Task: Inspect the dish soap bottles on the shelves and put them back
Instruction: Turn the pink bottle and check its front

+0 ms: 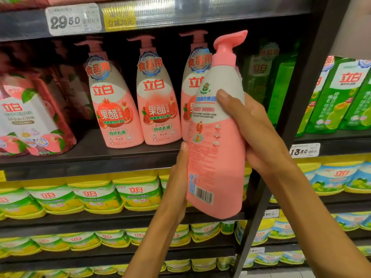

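The right hand [259, 133], nearest the camera with its forearm running in from the lower right, wraps the upper body of the pink bottle [216, 149], thumb lying across the grey label and the other fingers hidden behind. The left hand [178, 183] comes up from below and rests against the bottle's lower left edge, thumb flat along the side; its fingers go behind the bottle, so it seems to cradle rather than clamp, though I cannot tell how tightly. The bottle is held in the air in front of the shelf [90, 155], well clear of the board, back label and barcode turned to the camera. Its long axis stands nearly upright, pump [230, 40] leaning a little to the right, base pointing down toward the left hand. Three matching bottles [158, 97] stand in a row on the shelf, the rightmost partly hidden behind the held one. The empty place appears to lie behind and just right of the held bottle, before the green bottles [261, 77], so the return would go forward and slightly down, base first. The right hand has the firmer hold and is nearer that gap; the front label would need turning outward first.
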### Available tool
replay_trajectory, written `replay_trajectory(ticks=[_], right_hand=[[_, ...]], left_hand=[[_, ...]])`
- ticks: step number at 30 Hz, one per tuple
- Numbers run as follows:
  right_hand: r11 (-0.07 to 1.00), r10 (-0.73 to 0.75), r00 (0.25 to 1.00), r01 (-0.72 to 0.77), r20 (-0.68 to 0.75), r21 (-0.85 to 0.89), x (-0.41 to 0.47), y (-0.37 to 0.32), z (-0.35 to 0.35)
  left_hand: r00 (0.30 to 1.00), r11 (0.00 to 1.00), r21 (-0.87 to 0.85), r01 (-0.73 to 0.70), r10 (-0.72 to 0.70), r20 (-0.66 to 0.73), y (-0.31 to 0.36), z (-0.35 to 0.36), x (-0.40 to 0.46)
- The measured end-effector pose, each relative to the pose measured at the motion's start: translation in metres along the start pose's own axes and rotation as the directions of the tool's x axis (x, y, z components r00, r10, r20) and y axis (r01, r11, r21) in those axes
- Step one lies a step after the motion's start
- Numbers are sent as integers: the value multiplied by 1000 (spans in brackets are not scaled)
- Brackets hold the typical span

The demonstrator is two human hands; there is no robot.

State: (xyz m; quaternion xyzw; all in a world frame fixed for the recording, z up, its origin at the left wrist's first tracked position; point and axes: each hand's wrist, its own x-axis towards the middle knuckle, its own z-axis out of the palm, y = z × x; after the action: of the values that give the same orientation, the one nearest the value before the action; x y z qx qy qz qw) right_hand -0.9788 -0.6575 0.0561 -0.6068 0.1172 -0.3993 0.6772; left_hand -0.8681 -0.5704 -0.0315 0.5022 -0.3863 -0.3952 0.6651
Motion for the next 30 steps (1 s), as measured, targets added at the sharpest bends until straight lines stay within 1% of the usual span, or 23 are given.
replay_trajectory(ticks=[2, 3, 4, 6, 8, 10, 11, 13, 14, 15, 17, 18, 20, 23, 24, 26, 28, 30], right_hand=[[1000, 25, 999, -25, 44, -12, 3, -2, -2], [999, 32, 998, -32, 55, 0, 5, -2, -4], [999, 37, 998, -38, 56, 30, 8, 0, -4], [987, 77, 995, -84, 56, 137, 14, 7, -2], [957, 161, 984, -176, 81, 229, 18, 13, 2], [948, 172, 981, -191, 95, 256, 19, 15, 4], [950, 152, 984, -172, 95, 261, 18, 14, 4], [966, 79, 993, -97, 85, 240, 18, 10, 4], [982, 23, 998, -34, 63, 188, 17, 8, 4], [993, -40, 999, 37, 26, 109, 15, 6, 4], [983, -169, 984, 165, -58, -80, 12, 2, 6], [967, -220, 971, 204, -90, -154, 11, 1, 8], [944, -266, 955, 231, -128, -237, 8, 0, 13], [911, -287, 947, 224, -143, -345, 7, -3, 15], [913, -282, 950, 223, -133, -343, 9, -5, 13], [946, -238, 967, 210, -90, -246, 13, -8, 3], [984, -143, 989, 138, -39, -111, 17, -10, -6], [997, -33, 999, 31, 26, 73, 18, -6, -12]], left_hand=[[999, 988, -155, 20, -24, -23, 1, 1, 0], [999, 974, -225, 19, -27, -32, -1, 1, 0], [997, 958, -284, 43, -60, -49, -5, 0, 0], [975, 895, -404, 190, -221, -31, -8, 1, -1], [930, 820, -463, 335, -367, 24, -3, 10, -8], [917, 816, -438, 376, -397, 48, -2, 14, -12], [932, 844, -404, 353, -358, 66, -4, 13, -14], [979, 928, -312, 205, -189, 83, -6, 6, -14], [992, 965, -232, 125, -113, 64, -2, 3, -15], [996, 984, -158, 84, -78, 49, 4, 0, -15], [999, 998, -65, -6, 8, 37, 14, -6, -17], [998, 998, -21, -62, 62, 20, 18, -7, -18], [991, 990, 51, -133, 131, 37, 20, -3, -19], [990, 989, 54, -138, 138, 6, 19, 5, -18], [991, 990, 56, -131, 132, -11, 19, 6, -17], [996, 996, 22, -90, 91, -10, 23, 6, -15], [999, 997, -68, -34, 37, 40, 28, 6, -14], [997, 986, -165, 16, -2, 82, 33, 9, -17]])
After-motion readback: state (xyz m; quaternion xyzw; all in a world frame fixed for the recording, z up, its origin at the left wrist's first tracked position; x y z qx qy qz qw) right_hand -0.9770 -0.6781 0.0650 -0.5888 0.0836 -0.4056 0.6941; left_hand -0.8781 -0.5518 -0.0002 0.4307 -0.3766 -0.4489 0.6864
